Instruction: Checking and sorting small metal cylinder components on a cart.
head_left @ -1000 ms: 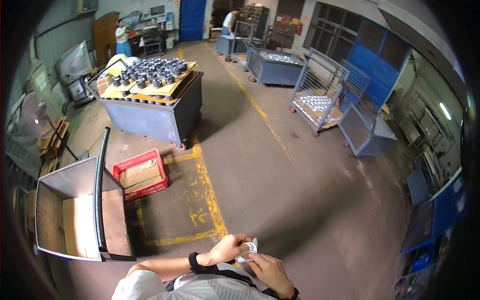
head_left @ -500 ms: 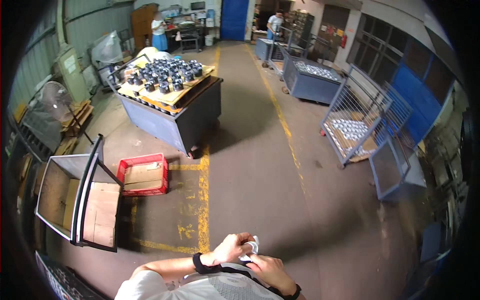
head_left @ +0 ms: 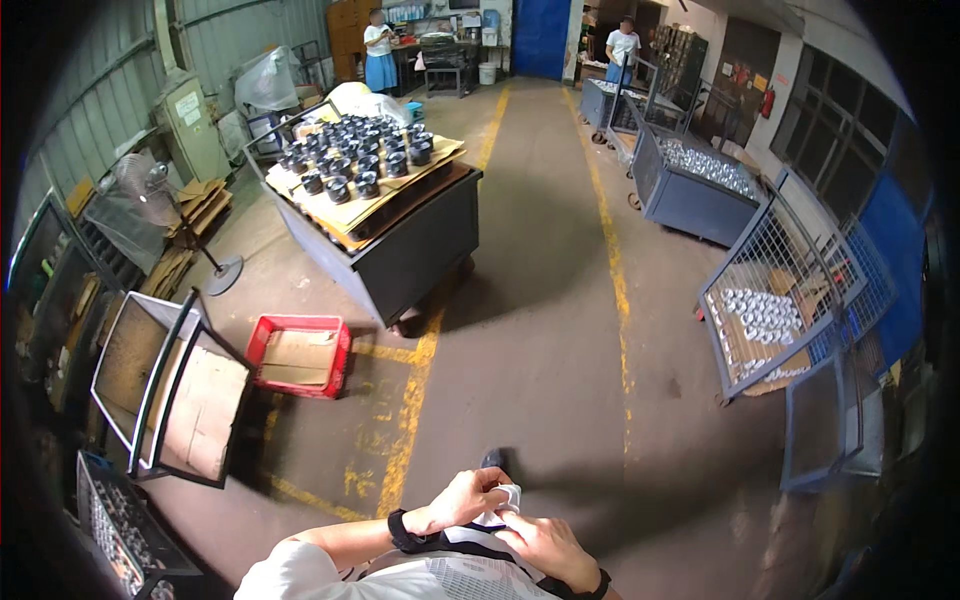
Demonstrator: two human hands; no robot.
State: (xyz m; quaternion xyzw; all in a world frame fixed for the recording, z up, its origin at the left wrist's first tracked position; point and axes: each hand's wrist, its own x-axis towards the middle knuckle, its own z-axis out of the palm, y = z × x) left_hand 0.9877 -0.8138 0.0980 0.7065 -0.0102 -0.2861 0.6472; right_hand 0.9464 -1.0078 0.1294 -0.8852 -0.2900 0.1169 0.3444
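Observation:
Close to my body, both hands meet around a small white, soft-looking piece (head_left: pixel 509 496), whose exact kind I cannot make out. My left hand (head_left: pixel 463 498) pinches it from the left, with the fingers bent over its top. From the lower right, my right hand (head_left: pixel 549 546) closes on its lower edge with thumb and fingers. A dark band circles each of my wrists. Just beyond the hands, the tip of my dark shoe (head_left: pixel 495 458) shows on the floor.
Ahead to the left stands a grey cart (head_left: pixel 420 245) topped with many black cylindrical parts (head_left: pixel 367 183). A red crate (head_left: pixel 345 355), an open metal cart (head_left: pixel 207 415) and a fan (head_left: pixel 150 190) are at left. Mesh carts (head_left: pixel 755 320) line the right. Two people work far back.
The view has shifted, so the carts and crate sit differently in the picture, and my shoe tip has come into sight. Both hands keep their hold on the white piece.

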